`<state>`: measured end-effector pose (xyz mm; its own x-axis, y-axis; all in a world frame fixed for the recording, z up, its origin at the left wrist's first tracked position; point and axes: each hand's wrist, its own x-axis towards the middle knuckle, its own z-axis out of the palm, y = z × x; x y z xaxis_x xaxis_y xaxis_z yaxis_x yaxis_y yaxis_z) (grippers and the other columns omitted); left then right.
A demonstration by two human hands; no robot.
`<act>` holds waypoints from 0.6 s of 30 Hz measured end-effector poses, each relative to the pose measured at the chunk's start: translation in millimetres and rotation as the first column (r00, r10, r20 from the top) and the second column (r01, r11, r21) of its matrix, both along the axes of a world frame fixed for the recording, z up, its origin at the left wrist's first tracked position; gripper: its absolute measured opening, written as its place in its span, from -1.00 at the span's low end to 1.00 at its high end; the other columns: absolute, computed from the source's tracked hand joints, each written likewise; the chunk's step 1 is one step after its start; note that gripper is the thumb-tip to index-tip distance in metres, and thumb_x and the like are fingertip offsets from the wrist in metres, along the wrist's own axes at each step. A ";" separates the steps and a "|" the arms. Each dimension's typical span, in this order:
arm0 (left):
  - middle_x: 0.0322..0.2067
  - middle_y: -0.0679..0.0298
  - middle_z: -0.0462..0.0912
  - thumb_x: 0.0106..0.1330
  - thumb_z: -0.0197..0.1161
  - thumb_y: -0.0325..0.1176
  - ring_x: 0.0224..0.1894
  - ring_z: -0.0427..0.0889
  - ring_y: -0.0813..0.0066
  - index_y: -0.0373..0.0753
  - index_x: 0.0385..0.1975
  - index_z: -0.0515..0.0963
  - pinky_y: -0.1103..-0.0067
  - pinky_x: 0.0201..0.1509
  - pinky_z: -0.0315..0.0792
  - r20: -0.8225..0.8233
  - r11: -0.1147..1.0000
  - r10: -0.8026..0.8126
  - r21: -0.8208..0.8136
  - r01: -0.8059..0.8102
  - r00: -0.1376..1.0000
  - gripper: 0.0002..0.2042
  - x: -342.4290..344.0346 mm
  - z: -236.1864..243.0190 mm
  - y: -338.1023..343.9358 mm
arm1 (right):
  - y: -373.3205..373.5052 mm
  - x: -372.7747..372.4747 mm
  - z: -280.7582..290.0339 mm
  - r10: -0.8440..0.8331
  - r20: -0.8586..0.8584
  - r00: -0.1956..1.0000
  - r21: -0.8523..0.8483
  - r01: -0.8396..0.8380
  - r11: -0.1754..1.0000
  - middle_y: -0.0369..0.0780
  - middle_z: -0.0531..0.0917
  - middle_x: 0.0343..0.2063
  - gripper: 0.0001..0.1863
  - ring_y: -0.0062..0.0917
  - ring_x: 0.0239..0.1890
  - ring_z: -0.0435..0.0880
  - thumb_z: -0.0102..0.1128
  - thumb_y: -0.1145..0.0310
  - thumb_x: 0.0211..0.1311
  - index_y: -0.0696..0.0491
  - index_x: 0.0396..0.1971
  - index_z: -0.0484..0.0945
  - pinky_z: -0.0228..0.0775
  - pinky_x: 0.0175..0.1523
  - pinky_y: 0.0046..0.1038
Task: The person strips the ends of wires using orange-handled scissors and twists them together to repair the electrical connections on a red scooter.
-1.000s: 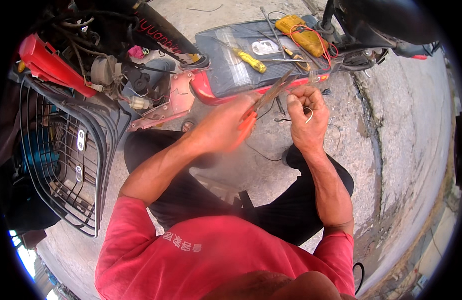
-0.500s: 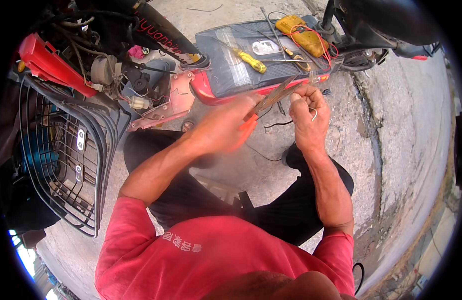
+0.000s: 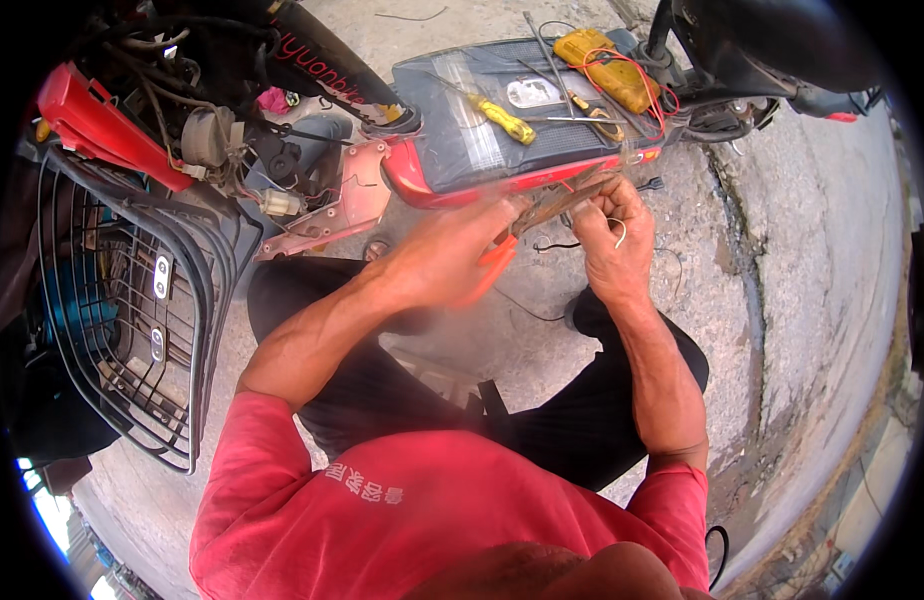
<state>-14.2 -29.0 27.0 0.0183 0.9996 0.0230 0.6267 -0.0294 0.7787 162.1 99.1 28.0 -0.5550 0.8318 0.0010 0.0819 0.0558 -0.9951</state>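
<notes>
My left hand (image 3: pixel 457 245) is closed around orange-handled scissors (image 3: pixel 498 258). Their long brownish blades (image 3: pixel 560 203) point right toward my other hand and are smeared by motion. Beside the blade tips, my right hand (image 3: pixel 617 235) pinches a thin pale wire (image 3: pixel 623 232) that curls out over its fingers. Where the wire meets the blades is too small to make out. Both hands are above the ground, just in front of the red-edged footboard (image 3: pixel 437 165) of an electric scooter.
On the footboard lie a yellow-handled screwdriver (image 3: pixel 502 118), pliers (image 3: pixel 599 120) and a yellow multimeter (image 3: pixel 607 70) with red leads. A black wire basket (image 3: pixel 132 340) stands at left, below opened scooter parts with loose wiring. A dark cable end (image 3: pixel 557 246) shows near the ground.
The scissors' blades have shifted and look closer together. My right hand has moved slightly left and down, still pinching the wire. My left hand stays nearly in place.
</notes>
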 end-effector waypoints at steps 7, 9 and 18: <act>-0.12 -0.08 0.56 0.27 0.22 -0.46 -0.11 0.60 -0.18 -0.30 0.13 0.39 0.13 -0.17 0.50 -0.001 1.000 -0.003 -0.014 0.003 1.000 -0.59 -1.3 3.6 -0.7 | 1.4 -0.2 1.7 0.004 0.007 1.000 0.036 -0.005 0.999 -0.42 0.51 -0.60 -0.95 -0.82 -0.52 0.38 0.16 0.52 0.20 0.15 -0.37 0.48 0.20 -0.43 -0.67; -0.12 -0.09 0.56 0.27 0.22 -0.45 -0.11 0.60 -0.18 -0.30 0.12 0.39 0.13 -0.17 0.50 -0.007 1.000 -0.002 -0.015 0.002 1.000 -0.60 -1.2 3.8 -0.6 | 0.8 -1.3 2.4 -0.004 -0.008 1.000 0.033 0.005 0.999 -0.43 0.50 -0.61 -0.95 -0.83 -0.53 0.37 0.16 0.53 0.20 0.15 -0.37 0.48 0.20 -0.43 -0.67; -0.09 -0.10 0.57 0.28 0.22 -0.42 -0.11 0.62 -0.18 -0.30 0.11 0.39 0.13 -0.17 0.52 -0.019 1.000 0.020 0.006 -0.020 1.000 -0.60 -0.8 1.9 -1.2 | 0.9 -1.5 1.9 -0.028 0.008 1.000 0.060 0.028 0.998 -0.44 0.50 -0.60 -0.94 -0.85 -0.54 0.33 0.15 0.55 0.17 0.15 -0.36 0.49 0.18 -0.44 -0.68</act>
